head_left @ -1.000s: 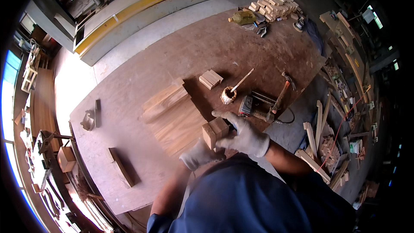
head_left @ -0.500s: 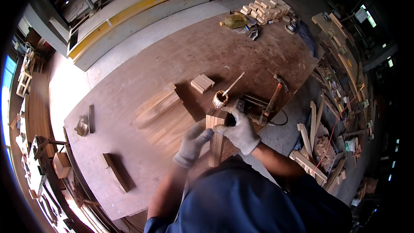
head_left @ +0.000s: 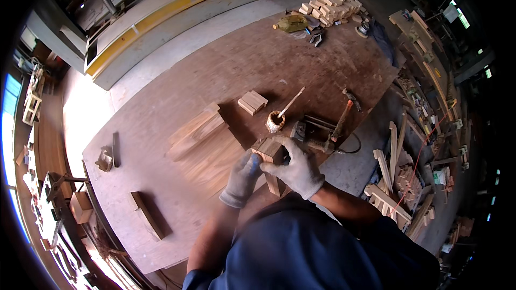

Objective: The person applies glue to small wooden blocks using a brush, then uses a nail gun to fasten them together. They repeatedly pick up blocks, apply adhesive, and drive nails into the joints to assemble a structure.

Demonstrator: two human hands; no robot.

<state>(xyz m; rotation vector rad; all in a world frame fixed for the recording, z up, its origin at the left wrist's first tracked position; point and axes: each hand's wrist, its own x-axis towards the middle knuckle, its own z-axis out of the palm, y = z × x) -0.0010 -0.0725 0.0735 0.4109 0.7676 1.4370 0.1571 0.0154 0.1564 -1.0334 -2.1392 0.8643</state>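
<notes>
Wooden block (head_left: 268, 150) sits between the gloved left grip (head_left: 240, 179) and right grip (head_left: 299, 171), both holding its sides.

Near the frame's lower centre, your gloved left hand (head_left: 239, 181) and right hand (head_left: 299, 169) hold a wooden block (head_left: 268, 148). Right of centre on your worktop (head_left: 209, 70) lies a claw hammer (head_left: 342, 121); wood offcuts (head_left: 332, 7) pile up at upper right.

Greyish-white work gloves (head_left: 235, 185) cover the left hand (head_left: 239, 178) and the right hand (head_left: 299, 171); a patch of blue (head_left: 255, 162) shows near the left glove's fingertips; each cuff (head_left: 231, 200) ends around the wrist. A dark navy shirt (head_left: 317, 241) fills the near side in soft folds; its sleeves (head_left: 409, 248) stop short, leaving the forearms (head_left: 346, 202) bare.
</notes>
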